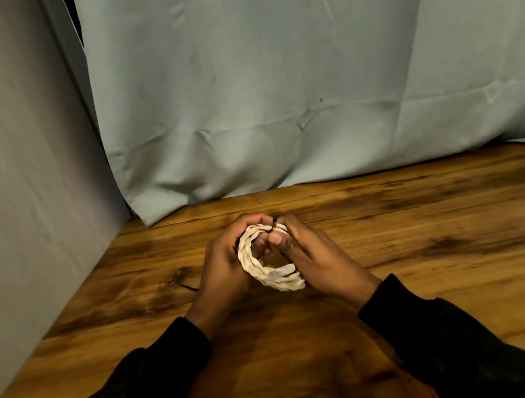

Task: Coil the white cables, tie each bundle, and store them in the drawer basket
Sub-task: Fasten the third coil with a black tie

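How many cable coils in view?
1. One white cable coil above the wooden table, held between the left hand and right hand. No drawer basket in view.

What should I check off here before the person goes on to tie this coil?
1. Cable coil wound into a ring: ok.
2. Left hand grips the coil's left side: ok.
3. Right hand pinches the coil's top right: ok.
4. Tie already round the bundle: cannot tell; something dark shows between the fingertips at the top.
5. Loose cable end tucked in: cannot tell, fingers hide it.
6. Drawer basket within reach: cannot tell, none in view on the table.
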